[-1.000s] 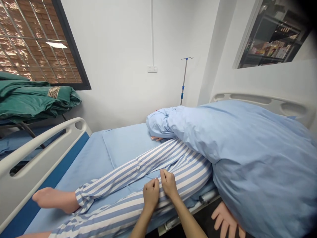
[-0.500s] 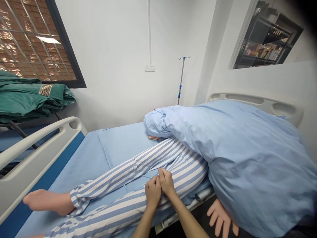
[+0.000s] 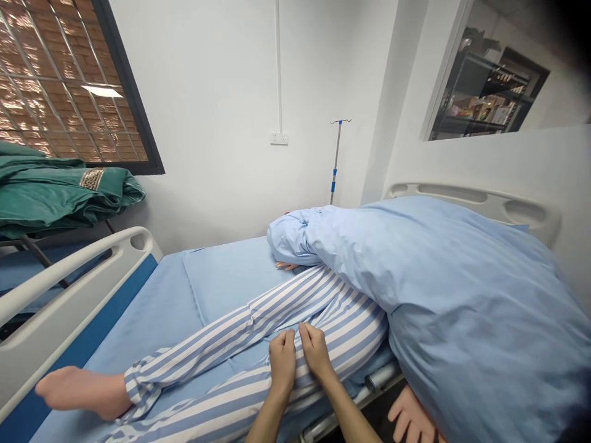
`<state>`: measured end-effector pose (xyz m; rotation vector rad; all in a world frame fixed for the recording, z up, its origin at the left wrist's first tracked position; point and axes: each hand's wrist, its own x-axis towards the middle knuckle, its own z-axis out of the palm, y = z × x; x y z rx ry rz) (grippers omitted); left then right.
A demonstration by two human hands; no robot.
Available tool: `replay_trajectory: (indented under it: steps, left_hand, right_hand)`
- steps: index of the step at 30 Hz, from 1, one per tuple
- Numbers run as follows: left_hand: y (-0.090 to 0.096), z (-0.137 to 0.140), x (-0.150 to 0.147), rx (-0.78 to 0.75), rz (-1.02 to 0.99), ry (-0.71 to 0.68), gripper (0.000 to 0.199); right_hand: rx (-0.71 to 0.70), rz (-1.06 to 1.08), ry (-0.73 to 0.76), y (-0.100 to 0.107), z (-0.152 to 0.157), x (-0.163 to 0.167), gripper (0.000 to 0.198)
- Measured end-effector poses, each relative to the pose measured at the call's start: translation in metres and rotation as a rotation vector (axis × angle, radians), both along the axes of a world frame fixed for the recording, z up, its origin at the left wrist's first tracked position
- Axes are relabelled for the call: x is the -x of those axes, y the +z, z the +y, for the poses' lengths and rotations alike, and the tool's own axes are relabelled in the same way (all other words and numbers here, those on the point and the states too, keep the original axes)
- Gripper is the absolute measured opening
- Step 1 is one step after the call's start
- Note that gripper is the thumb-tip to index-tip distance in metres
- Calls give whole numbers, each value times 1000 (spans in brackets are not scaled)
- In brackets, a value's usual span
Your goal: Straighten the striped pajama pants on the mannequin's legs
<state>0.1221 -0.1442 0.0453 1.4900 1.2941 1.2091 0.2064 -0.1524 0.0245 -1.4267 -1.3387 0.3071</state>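
Note:
Both my hands are closed in fists, side by side over the near thigh of a manikin-like figure in blue-and-white striped trousers [image 3: 231, 326]. My left hand [image 3: 282, 360] is over the near leg, knuckles toward the far side of the bed. Just to its right is my right hand [image 3: 315, 351], with a narrow gap between them. No lifted cloth shows in either fist; whether they press on the leg I cannot tell. A light blue quilt [image 3: 415, 277] covers the figure's upper body. Its bare foot [image 3: 85, 391] lies at left, and one pinkish hand [image 3: 410, 415] hangs below the quilt.
The blue-sheeted bed [image 3: 226, 271] has a footboard [image 3: 129, 246] at left and a headboard [image 3: 484, 200] at right. A drip stand [image 3: 335, 166] rises behind it. Green folded cloth [image 3: 55, 191] lies below the barred window [image 3: 60, 80]. A wall socket [image 3: 279, 139] is behind.
My fists were touching each other; now a small gap separates them. The camera view has tilted up slightly, so the scene sits lower. The quilt and legs look unmoved.

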Motion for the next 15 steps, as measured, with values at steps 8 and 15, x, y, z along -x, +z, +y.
replay_trajectory:
  steps: [8, 15]
  left_hand:
    - [-17, -11, -13, -81, 210, -28, 34]
    - [-28, -14, -11, -123, 291, -62, 34]
  right_hand:
    - [-2, 156, -34, -3, 0, -2, 32]
    - [39, 52, -2, 8, 2, -6, 36]
